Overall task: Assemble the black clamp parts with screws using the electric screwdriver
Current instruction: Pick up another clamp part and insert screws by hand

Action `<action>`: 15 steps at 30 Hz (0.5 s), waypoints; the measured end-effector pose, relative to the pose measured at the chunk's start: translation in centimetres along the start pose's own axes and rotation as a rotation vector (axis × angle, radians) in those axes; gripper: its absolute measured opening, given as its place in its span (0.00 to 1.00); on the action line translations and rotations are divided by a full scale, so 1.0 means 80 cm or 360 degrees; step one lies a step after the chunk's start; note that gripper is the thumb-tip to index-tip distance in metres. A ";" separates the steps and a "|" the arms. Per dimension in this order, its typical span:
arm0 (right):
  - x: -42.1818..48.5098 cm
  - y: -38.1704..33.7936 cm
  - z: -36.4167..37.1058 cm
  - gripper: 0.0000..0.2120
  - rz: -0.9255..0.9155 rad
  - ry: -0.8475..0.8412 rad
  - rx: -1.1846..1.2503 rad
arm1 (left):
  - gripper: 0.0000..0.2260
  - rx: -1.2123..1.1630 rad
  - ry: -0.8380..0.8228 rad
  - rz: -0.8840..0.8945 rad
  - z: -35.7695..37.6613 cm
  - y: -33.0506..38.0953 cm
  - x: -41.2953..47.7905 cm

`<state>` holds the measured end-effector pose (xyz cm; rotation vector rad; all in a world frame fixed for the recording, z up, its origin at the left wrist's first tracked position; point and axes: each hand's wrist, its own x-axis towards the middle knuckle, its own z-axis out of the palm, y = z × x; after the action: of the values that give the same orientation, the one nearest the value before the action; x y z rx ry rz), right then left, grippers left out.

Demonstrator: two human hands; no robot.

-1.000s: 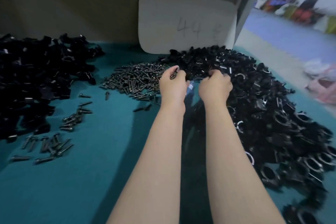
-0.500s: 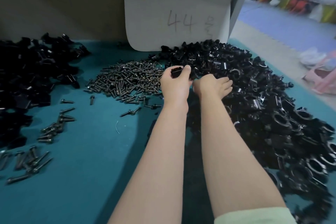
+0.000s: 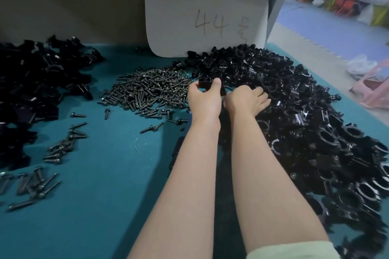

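Left hand [image 3: 203, 100] pinches a small black rigid clamp block [image 3: 207, 84] just right of the grey metal screw pile [image 3: 151, 90]. Right hand [image 3: 245, 102], fingers loose, rests on the black clamp heap [image 3: 294, 111]. Looks light and stiff; grip its flat sides.

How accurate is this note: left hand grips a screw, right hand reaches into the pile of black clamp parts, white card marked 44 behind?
One error: the left hand grips a black clamp part, not a screw; the head view shows the two-holed block in its grip. The right hand does reach into the pile of black clamp parts, white card marked 44 behind.
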<state>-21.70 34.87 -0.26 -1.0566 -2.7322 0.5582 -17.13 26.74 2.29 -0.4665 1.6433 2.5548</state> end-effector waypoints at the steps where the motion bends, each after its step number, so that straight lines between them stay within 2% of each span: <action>1: -0.001 0.000 0.000 0.17 0.0010 0.0013 -0.0003 | 0.16 -0.0009 -0.0001 0.0014 -0.001 0.001 -0.001; 8: -0.008 0.000 -0.005 0.17 0.0026 -0.0063 -0.0100 | 0.16 -0.0145 -0.0017 0.0094 -0.015 0.010 -0.007; 15: -0.019 -0.001 -0.015 0.18 0.0035 -0.0114 -0.0043 | 0.26 -0.0227 -0.0073 0.0158 -0.027 0.009 -0.009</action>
<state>-20.35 34.12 0.85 -1.0951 -2.8003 0.5746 -16.13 24.57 2.27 -0.3405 1.5127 2.7451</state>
